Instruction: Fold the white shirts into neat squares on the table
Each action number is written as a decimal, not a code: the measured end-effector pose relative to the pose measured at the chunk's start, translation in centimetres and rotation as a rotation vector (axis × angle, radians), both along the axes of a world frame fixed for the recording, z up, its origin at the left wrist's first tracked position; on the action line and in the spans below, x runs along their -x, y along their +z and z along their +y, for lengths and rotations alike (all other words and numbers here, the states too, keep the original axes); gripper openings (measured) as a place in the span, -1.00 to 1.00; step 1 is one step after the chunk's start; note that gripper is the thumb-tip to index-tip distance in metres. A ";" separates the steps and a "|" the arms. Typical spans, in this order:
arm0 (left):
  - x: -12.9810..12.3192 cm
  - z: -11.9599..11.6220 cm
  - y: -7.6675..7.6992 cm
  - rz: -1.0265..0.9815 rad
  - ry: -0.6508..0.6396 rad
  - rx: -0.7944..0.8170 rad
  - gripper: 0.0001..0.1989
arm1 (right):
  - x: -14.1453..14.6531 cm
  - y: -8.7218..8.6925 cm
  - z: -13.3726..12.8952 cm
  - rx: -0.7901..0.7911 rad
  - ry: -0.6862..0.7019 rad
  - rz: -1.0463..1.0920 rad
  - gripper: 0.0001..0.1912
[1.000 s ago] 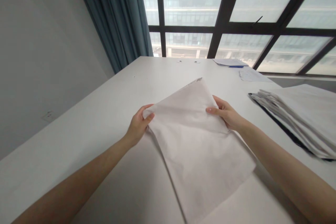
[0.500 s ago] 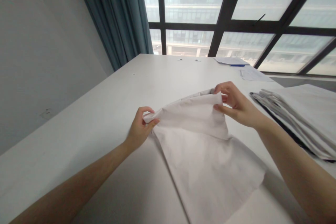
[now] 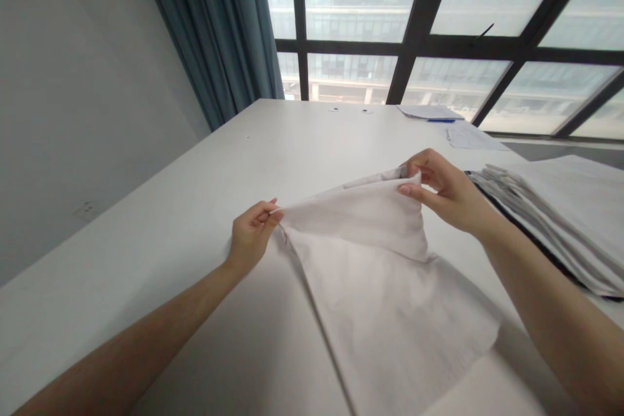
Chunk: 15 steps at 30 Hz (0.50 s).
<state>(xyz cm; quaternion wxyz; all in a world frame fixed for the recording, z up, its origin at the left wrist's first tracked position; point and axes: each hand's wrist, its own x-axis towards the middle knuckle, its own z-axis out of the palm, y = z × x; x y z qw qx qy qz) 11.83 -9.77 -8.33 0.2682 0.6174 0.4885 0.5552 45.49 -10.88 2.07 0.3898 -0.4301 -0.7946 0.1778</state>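
Observation:
A white cloth piece (image 3: 390,312) hangs and spreads from both hands over the white table. Its far part is folded over toward me, so a flap lies across the top. My left hand (image 3: 252,231) pinches the left end of the fold between thumb and fingers. At the right end of the fold, my right hand (image 3: 439,185) grips the cloth, thumb on the near side and fingers behind. The top edge runs taut between the two hands, a little higher at the right. The cloth's lower end passes out of view at the bottom.
A stack of folded white cloths (image 3: 575,214) lies on a dark board at the right. Papers (image 3: 429,112) and a blue pen (image 3: 441,121) are at the table's far right. Beyond the table (image 3: 302,143) stand a blue curtain (image 3: 229,32) and dark-framed windows.
My left hand has shifted slightly left and its fingers have closed to a tighter pinch. My right hand has moved a little right, and the fold's edge is straighter between them.

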 end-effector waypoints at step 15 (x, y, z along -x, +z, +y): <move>-0.2 0.4 0.0 -0.030 -0.027 -0.014 -0.73 | 0.6 -0.6 0.0 0.002 -0.059 0.205 -0.64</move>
